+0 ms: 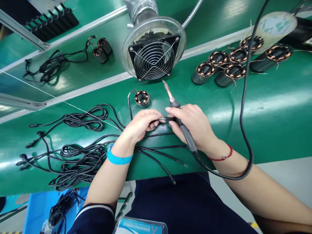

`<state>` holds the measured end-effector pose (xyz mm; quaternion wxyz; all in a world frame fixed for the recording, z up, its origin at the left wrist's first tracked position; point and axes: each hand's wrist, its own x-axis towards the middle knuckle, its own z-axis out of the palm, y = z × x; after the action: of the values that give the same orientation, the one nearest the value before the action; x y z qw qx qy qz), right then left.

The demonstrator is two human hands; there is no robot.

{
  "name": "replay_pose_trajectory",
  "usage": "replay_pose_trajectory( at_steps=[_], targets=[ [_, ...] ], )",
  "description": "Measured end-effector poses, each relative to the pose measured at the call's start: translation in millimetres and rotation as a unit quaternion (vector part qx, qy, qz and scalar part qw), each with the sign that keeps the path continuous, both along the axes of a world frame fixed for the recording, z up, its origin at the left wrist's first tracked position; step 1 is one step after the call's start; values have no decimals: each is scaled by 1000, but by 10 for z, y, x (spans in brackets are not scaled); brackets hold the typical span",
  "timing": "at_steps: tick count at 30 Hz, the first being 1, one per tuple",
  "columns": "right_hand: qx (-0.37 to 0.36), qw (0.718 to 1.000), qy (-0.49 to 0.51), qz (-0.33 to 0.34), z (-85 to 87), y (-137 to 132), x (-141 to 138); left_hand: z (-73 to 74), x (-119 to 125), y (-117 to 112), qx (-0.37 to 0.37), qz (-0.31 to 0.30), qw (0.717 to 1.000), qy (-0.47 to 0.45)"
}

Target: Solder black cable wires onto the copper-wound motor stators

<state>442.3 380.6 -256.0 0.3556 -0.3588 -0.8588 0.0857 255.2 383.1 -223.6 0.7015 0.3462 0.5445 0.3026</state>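
Above the green workbench, my right hand (192, 125) is wrapped round a soldering iron (187, 135) whose tip points up and away, just in front of the fan. My left hand (146, 122) is closed in a pinch on the end of a black cable (169, 119), where thin coloured wires show. The fingers of my right hand also touch this cable end. Just beyond my left hand stands a motor stator (142, 99) with copper windings and a cable attached. A thin strand of solder wire (73, 105) runs in from the left towards my left wrist.
Coiled black cables (80, 156) lie on the left. A fume extractor fan (154, 60) hangs at the back. Several stators (234, 71) stand back right near a roll of tape (278, 29). The iron's cord (243, 97) loops at right; a blue bin (36, 208) sits below left.
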Motion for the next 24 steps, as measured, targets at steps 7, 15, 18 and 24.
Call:
replay_pose_trajectory(
  at_steps=[7,15,18,24],
  targets=[
    [-75,990,101,-59,14,-35,-119,-68,127,-54,58,-94,994,10],
    [-62,985,146,-62,34,16,44,-21,-198,51,248,68,902,346],
    [-61,982,165,-70,29,45,110,57,-247,88,240,86,862,439],
    [-56,984,168,-37,92,18,117,214,-104,159,117,-130,789,589]
  ],
)
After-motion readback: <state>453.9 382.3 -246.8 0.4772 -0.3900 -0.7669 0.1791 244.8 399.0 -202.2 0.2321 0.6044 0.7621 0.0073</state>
